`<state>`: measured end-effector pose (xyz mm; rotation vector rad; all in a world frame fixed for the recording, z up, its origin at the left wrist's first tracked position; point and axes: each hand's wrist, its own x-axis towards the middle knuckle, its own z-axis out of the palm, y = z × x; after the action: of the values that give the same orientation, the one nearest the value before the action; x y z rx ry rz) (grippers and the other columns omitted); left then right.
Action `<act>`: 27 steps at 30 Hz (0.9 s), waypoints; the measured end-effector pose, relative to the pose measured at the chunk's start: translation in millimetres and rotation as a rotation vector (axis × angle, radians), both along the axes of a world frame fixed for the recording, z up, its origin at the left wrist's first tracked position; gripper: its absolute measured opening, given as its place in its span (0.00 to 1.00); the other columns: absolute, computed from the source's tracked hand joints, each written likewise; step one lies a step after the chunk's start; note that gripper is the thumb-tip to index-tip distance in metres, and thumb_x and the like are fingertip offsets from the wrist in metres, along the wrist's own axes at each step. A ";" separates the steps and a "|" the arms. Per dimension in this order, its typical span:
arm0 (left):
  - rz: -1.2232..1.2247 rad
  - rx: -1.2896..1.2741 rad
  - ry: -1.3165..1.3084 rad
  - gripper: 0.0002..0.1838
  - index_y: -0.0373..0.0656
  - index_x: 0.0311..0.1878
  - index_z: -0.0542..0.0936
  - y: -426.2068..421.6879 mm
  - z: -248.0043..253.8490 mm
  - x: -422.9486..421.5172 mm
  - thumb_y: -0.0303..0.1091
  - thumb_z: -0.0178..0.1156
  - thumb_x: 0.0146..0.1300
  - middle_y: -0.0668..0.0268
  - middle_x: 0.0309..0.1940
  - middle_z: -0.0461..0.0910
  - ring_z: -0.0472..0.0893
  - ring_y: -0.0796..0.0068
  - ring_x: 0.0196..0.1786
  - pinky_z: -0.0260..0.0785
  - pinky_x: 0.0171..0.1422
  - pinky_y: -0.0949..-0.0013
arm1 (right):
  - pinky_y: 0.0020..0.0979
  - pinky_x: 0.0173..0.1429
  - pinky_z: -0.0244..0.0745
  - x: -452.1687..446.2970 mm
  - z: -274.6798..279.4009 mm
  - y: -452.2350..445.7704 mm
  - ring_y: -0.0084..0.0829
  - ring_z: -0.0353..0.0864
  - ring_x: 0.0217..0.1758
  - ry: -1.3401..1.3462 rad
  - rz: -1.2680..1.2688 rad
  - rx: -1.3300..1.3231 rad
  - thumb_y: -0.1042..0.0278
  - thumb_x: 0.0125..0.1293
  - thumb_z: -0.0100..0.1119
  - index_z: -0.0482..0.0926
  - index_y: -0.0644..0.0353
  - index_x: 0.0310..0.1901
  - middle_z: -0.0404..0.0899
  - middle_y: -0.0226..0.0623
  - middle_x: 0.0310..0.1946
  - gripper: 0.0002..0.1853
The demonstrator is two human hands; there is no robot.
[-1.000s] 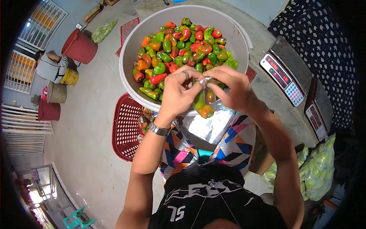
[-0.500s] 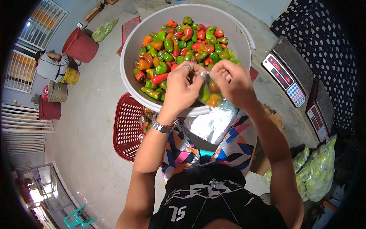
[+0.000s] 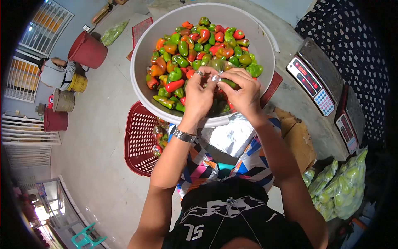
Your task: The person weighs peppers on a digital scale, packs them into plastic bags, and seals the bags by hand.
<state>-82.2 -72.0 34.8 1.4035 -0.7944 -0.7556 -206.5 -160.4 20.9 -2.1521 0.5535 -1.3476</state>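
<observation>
A wide pale basin (image 3: 140,89) in front of me holds a heap of green, red and orange peppers (image 3: 181,61). Above its near side, my left hand (image 3: 199,94) and my right hand (image 3: 245,92) meet with fingertips pinched together. Between them is a clear plastic bag (image 3: 219,65), its filled part showing greenish just beyond my fingers. A green pepper shape shows under my right fingers; whether it is held or lies behind them I cannot tell. Silvery wrapped material (image 3: 228,137) lies across my lap, below the basin's near rim.
A dark red perforated basket (image 3: 137,143) with bagged peppers stands left of my legs. Digital scales (image 3: 311,85) sit on the ledge at right, with bags of green produce (image 3: 346,186) below. A person (image 3: 58,74) is by buckets at far left.
The bag of peppers has swung from below my hands to their far side. My right hand has come lower and closer to my left, its fingers now at the bag.
</observation>
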 end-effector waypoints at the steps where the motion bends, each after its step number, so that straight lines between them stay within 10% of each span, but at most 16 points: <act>1: -0.011 -0.012 -0.030 0.04 0.38 0.48 0.80 -1.0 -1.5 3.2 0.23 0.60 0.74 0.71 0.39 0.83 0.81 0.83 0.40 0.76 0.45 0.75 | 0.40 0.56 0.80 -0.9 1.5 -1.9 0.43 0.87 0.46 0.009 0.011 -0.018 0.75 0.52 0.78 0.88 0.61 0.40 0.88 0.40 0.37 0.13; 14: -0.104 -0.051 -0.691 0.06 0.34 0.45 0.80 8.1 16.9 18.8 0.21 0.61 0.65 0.53 0.36 0.84 0.86 0.62 0.35 0.77 0.36 0.65 | 0.39 0.56 0.77 -4.7 -0.2 -13.3 0.43 0.88 0.44 0.061 0.113 -0.091 0.73 0.53 0.76 0.87 0.61 0.39 0.88 0.40 0.38 0.11; 27: -0.071 0.010 -0.252 0.04 0.35 0.43 0.83 1.8 7.9 14.1 0.22 0.63 0.66 0.67 0.28 0.84 0.83 0.83 0.32 0.75 0.37 0.76 | 0.39 0.59 0.72 -1.0 -5.4 0.0 0.36 0.84 0.48 0.008 -0.030 0.090 0.70 0.49 0.77 0.88 0.53 0.37 0.88 0.31 0.39 0.11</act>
<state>-68.0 -70.2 42.7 1.5048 -1.0413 -0.6443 -207.4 -160.4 15.5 -2.0852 0.6394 -1.3056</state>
